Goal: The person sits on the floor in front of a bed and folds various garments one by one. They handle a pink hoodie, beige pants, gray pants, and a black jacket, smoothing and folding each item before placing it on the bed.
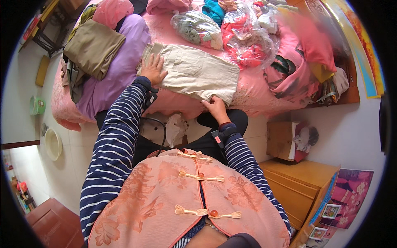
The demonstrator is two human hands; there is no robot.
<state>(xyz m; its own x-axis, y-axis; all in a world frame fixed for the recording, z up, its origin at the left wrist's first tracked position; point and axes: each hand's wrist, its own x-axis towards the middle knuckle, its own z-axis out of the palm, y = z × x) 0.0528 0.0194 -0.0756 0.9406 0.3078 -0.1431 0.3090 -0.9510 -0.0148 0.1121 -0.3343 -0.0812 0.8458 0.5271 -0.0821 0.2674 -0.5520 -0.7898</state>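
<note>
Beige cotton trousers (198, 69) lie folded lengthwise across the bed, with a back pocket facing up. Flat on their waist end, at the left, rests my left hand (153, 70), its fingers spread. My right hand (216, 108) pinches the near edge of the trousers at the right, the thumb on top and some fingers hidden by cloth. Beneath them is the pink patterned bedspread (251, 100). A lilac cloth bundle (124, 62) lies just left of my left hand.
Folded olive-brown trousers (94, 48) top the left pile. Clear plastic bags of clothes (197, 29) lie beyond the beige trousers. Pink floral fabric (288, 69) is heaped at the right. A cardboard box (280, 139) and a wooden cabinet (297, 183) stand right; a pale basin (53, 144) sits left.
</note>
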